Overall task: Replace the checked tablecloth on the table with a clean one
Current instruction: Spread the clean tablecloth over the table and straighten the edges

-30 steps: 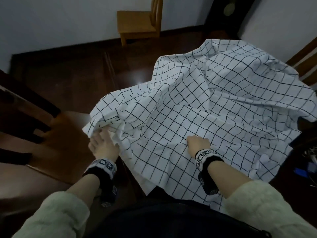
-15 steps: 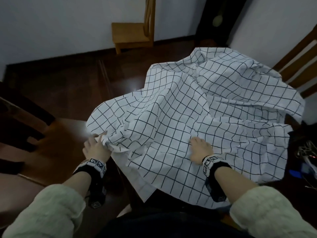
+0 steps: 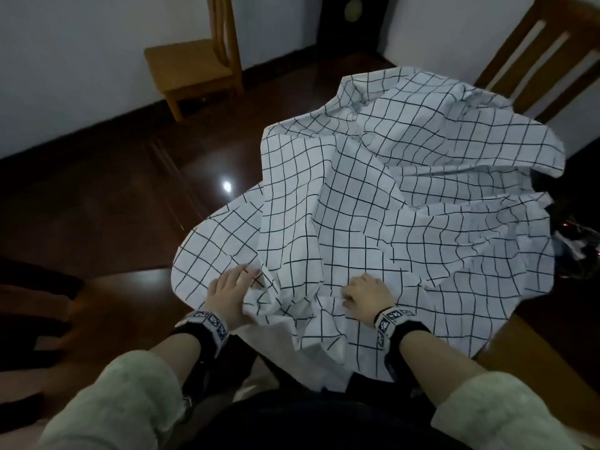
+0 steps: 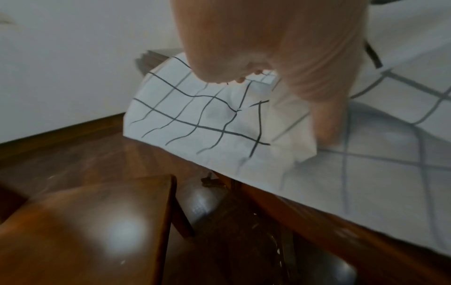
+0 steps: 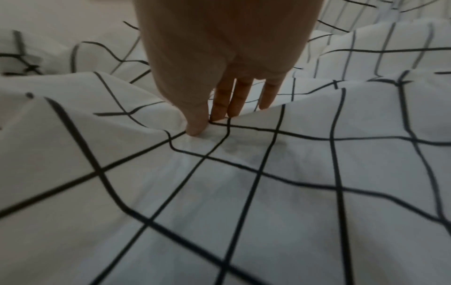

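Covering most of the table [image 3: 526, 349], the checked tablecloth [image 3: 373, 196] is seen bunched into high folds and ridges rather than lying flat, with its left edge lifted clear of the dark wood and its near edge hanging over the table's near side. From this it is judged that the removal of the cloth is under way but unfinished: the fabric is gathered toward the near side, yet nearly all of it is still on the table. No clean cloth is visible in any view, so laying the replacement is judged to be wholly ahead.

Two wooden chairs are seen, one at the far left [image 3: 194, 69] against the wall and one at the far right [image 3: 532, 53] just behind the table.

At the near left edge, the cloth is gripped by the left hand [image 3: 229, 295], with a fold gathered between thumb and fingers; in the wrist view the thumb is pressed into the fabric. Just right of it, the cloth is pinched by the right hand [image 3: 367, 295], a ridge of fabric being caught between the thumb and the straighter fingers [image 5: 230, 100].
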